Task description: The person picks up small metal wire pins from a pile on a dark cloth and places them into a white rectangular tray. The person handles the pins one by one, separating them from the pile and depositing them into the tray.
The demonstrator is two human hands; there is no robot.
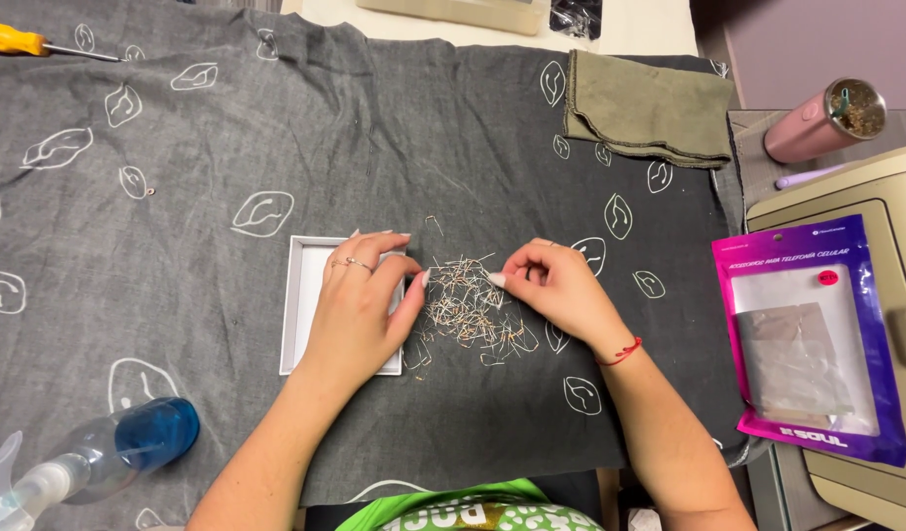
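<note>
From the head camera, your left hand point(359, 300) lay over the shallow white tray point(297, 305), its grip nearly closed, thumb and fingertips meeting at the edge of the pile of small metal pins point(467, 307); whether it held one, I cannot tell. Your right hand point(561, 285) pinched at the pile's other side, likewise unclear. The pins sat heaped on the grey patterned cloth point(177, 147) covering the worktop, probably so they would not roll.
</note>
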